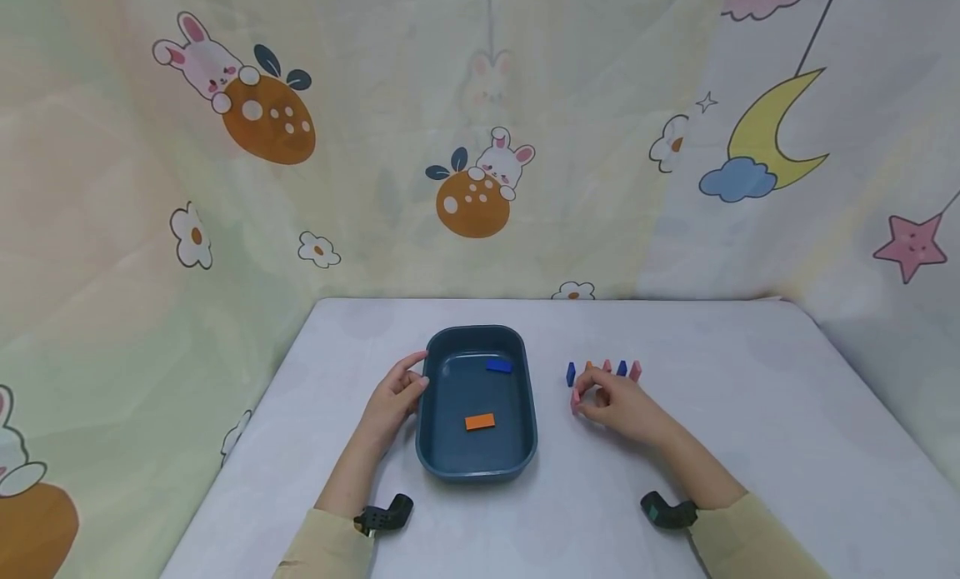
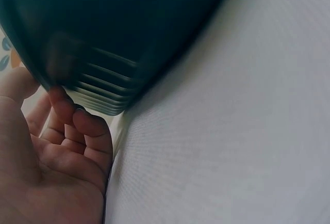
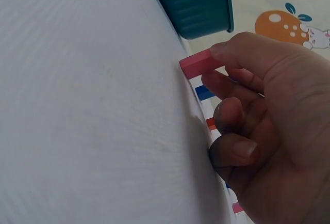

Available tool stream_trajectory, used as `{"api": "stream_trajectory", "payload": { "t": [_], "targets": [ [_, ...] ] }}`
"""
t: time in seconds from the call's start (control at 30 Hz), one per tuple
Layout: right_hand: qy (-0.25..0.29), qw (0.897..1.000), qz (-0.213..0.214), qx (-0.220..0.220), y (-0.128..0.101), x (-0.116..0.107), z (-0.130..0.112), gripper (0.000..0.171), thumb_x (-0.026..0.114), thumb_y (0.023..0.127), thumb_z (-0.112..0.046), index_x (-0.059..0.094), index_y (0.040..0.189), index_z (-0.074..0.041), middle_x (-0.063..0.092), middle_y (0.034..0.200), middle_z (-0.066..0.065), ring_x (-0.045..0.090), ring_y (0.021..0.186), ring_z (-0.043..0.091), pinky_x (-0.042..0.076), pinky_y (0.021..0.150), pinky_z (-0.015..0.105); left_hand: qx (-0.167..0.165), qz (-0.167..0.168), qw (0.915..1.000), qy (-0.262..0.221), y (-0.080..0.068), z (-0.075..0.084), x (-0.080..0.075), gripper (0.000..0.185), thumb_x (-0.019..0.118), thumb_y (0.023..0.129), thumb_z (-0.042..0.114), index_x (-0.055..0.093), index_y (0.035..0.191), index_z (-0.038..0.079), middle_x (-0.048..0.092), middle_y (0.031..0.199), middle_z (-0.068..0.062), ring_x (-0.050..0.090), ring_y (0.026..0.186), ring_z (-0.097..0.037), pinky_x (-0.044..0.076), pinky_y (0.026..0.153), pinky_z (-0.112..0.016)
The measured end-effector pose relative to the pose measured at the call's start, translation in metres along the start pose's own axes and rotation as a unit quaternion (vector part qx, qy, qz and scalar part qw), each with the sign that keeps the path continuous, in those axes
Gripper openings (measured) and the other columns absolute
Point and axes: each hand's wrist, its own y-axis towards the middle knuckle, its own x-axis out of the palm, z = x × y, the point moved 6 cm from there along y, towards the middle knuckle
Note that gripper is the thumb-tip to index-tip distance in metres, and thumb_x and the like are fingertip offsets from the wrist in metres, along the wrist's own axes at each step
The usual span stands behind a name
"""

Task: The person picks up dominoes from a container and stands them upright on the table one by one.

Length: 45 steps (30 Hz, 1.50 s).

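Observation:
My left hand (image 1: 393, 400) is at the left side of a dark teal tray (image 1: 422, 446), its fingertips touching the outside near the rim. In the left wrist view the fingers (image 2: 93, 126) lie bent against the tray's ribbed wall. Inside the tray are a blue block (image 1: 498, 366) and an orange block (image 1: 480, 421), lying flat. My right hand (image 1: 626, 408) pinches a pink block (image 3: 198, 63) between thumb and index finger. The block stands upright on the table or just above it; I cannot tell which. The other right fingers are loosely curled.
Just behind the right hand stands a row of small upright blocks: a blue block (image 1: 571, 374), another blue block (image 1: 622, 368), a pink block (image 1: 636, 371) and others partly hidden by the fingers. The white table (image 1: 750, 379) meets a patterned curtain at its back edge.

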Motion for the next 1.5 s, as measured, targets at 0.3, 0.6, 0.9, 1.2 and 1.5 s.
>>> {"api": "stream_trajectory", "payload": {
  "t": [0.3,0.6,0.9,1.2,1.5],
  "targets": [
    [0.011,1.0,0.0,0.007,0.001,0.0,0.001,0.025,0.076,0.086,-0.024,0.06,0.104,-0.028,0.055,0.079,-0.002,0.047,0.061,0.014,0.039,0.059,0.025,0.001,0.002,1.0,-0.002,-0.001,0.001,-0.001,0.047,0.064,0.097,0.029,0.05,0.142,0.028,0.056,0.096,-0.007,0.053,0.074,-0.015,0.048,0.068,-0.025],
    [0.01,1.0,0.013,0.011,-0.001,-0.007,-0.005,0.024,0.076,0.087,-0.027,0.059,0.104,-0.026,0.053,0.073,0.002,0.05,0.062,0.017,0.041,0.056,0.026,0.003,0.004,1.0,-0.004,0.0,0.001,0.0,0.043,0.062,0.097,0.024,0.053,0.138,0.033,0.058,0.096,-0.007,0.056,0.075,-0.017,0.05,0.068,-0.026],
    [0.012,1.0,0.01,-0.004,0.005,-0.017,-0.02,0.027,0.075,0.087,-0.034,0.059,0.107,-0.025,0.056,0.079,0.003,0.053,0.069,0.019,0.044,0.06,0.026,0.006,-0.006,0.9999,-0.012,0.0,0.0,0.001,0.046,0.065,0.095,0.029,0.052,0.139,0.032,0.059,0.096,-0.008,0.057,0.076,-0.017,0.051,0.07,-0.027],
    [0.004,0.996,-0.046,-0.071,0.03,-0.021,-0.065,0.034,0.073,0.088,-0.041,0.06,0.114,-0.022,0.064,0.093,-0.002,0.057,0.07,0.019,0.045,0.064,0.028,0.004,0.0,0.9999,-0.016,0.0,-0.004,0.0,0.044,0.065,0.095,0.03,0.053,0.138,0.033,0.059,0.096,-0.008,0.057,0.076,-0.017,0.05,0.069,-0.027],
    [0.047,0.98,-0.162,-0.102,0.065,-0.001,-0.104,0.026,0.068,0.093,-0.037,0.061,0.112,-0.021,0.064,0.096,0.001,0.057,0.069,0.02,0.049,0.066,0.037,-0.006,-0.005,0.9999,-0.01,0.0,-0.001,-0.001,0.046,0.064,0.096,0.03,0.051,0.14,0.032,0.059,0.098,-0.008,0.057,0.078,-0.017,0.051,0.071,-0.027]
  ]
}}
